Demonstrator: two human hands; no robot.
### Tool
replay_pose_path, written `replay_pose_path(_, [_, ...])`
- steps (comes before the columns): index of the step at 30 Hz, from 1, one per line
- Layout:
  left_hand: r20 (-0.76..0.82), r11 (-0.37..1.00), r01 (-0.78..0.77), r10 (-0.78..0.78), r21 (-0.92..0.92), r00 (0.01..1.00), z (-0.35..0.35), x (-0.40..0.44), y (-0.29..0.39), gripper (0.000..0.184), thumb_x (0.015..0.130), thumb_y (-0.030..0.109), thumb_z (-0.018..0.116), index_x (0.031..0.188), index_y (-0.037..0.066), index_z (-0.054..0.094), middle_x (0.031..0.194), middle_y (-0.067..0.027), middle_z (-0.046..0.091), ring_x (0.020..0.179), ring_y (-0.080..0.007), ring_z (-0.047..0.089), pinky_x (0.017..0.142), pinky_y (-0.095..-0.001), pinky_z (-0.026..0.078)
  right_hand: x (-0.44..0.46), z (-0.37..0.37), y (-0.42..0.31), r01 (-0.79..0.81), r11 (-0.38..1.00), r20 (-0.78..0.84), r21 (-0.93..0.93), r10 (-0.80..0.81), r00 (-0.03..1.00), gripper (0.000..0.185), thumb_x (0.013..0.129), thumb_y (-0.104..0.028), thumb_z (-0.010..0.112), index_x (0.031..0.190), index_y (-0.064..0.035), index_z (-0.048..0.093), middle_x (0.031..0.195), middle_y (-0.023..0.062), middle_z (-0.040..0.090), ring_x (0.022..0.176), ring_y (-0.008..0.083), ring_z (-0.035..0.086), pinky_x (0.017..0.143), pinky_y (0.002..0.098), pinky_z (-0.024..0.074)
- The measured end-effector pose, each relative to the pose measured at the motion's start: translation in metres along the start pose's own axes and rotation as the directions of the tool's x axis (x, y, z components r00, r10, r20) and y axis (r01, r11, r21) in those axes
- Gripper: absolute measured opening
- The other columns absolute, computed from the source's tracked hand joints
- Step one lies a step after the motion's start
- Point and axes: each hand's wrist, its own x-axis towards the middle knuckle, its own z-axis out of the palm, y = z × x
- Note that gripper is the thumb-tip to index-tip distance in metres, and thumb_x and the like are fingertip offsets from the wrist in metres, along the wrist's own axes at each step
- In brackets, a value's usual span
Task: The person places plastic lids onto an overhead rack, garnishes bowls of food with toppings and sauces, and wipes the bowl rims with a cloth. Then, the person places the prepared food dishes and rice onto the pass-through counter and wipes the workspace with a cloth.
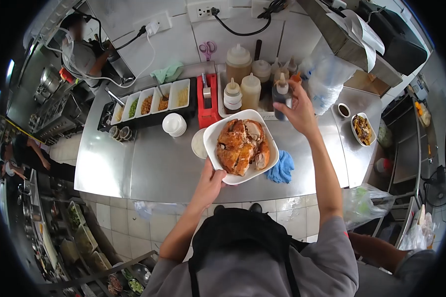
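My left hand (210, 184) grips the lower left rim of a white square dish (211, 140), holding it above the steel counter. Browned pieces of roast chicken (235, 148) fill the dish. My right hand (301, 110) is closed around a squeeze bottle (282, 94) of dark sauce, at the right end of a tray of bottles. Beside it stand squeeze bottles with pale contents (250, 93) and a larger one with brown liquid (238, 64). A blue cloth (281, 168) lies on the counter just right of the dish.
A black holder has several white containers of toppings (146, 105). Stacked white bowls (174, 124) and a red tape dispenser (207, 101) stand nearby. At right are a small sauce cup (343, 110) and a dish of food (363, 129). Other people (79, 54) stand at left; another person's arm (381, 251) shows lower right.
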Motion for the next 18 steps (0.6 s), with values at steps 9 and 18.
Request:
replay_pose_path(9, [-0.045,0.987,0.097,-0.103,-0.132,0.994,0.003,-0.021,-0.015,0.058,0.081,0.003,0.04,0.135,0.007,0.02,0.113,-0.0092,0.043,0.09,-0.0135,0.052,0.07,-0.0268,0.049,0.007,0.066,0.042,-0.112,0.947,-0.22,-0.301,0.045,0.975,0.052,0.063,-0.013,0.073,0.105,-0.0036,0.045,0.11,0.0136,0.045,0.095,0.0342,0.052,0.076,0.0403,0.045])
replay_pose_path(18, [-0.071,0.992,0.116,-0.12,-0.057,0.99,0.006,-0.03,-0.036,0.055,0.082,0.003,0.039,0.134,0.008,0.021,0.115,-0.0108,0.041,0.094,-0.016,0.052,0.072,-0.0282,0.051,-0.154,0.013,0.046,-0.39,0.648,0.116,-0.654,0.595,0.795,0.016,0.073,-0.017,0.063,0.085,-0.0063,0.063,0.085,0.0127,0.058,0.084,0.0315,0.054,0.068,0.0412,0.045])
